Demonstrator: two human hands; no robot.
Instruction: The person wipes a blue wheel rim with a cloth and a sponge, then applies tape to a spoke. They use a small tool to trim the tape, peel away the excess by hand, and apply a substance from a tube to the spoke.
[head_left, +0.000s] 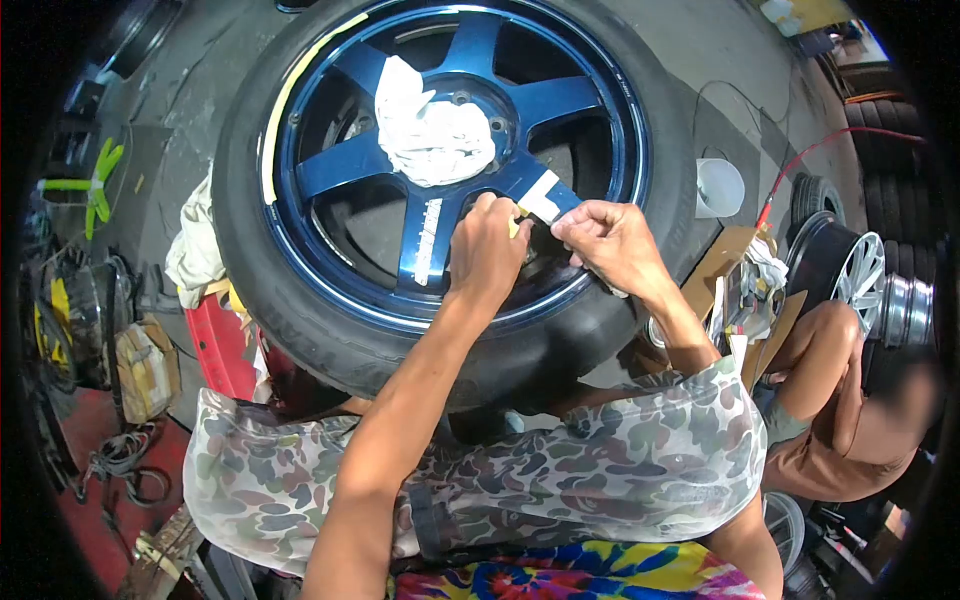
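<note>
A blue multi-spoke wheel point(345, 172) with a black tyre point(335, 345) lies flat before me. White cloth point(440, 140) is bunched over its hub. On the lower right spoke sits a piece of white tape point(541, 195). My left hand point(487, 250) rests at the spoke's left edge, fingers curled round a small yellowish piece beside the tape. My right hand point(612, 243) is pinched at the spoke's right edge, close to the tape; what its fingertips hold is too small to tell. White lettering point(428, 240) marks the lower spoke. Yellow tape point(270, 150) follows the rim's left side.
At the right are a white bucket point(719, 188), a cardboard box point(715, 275), loose wheels point(862, 270) and a seated person point(850, 430). A red hose point(800, 160) runs behind them. On the left lie a cloth point(192, 250), a red container point(220, 345) and cables point(125, 465).
</note>
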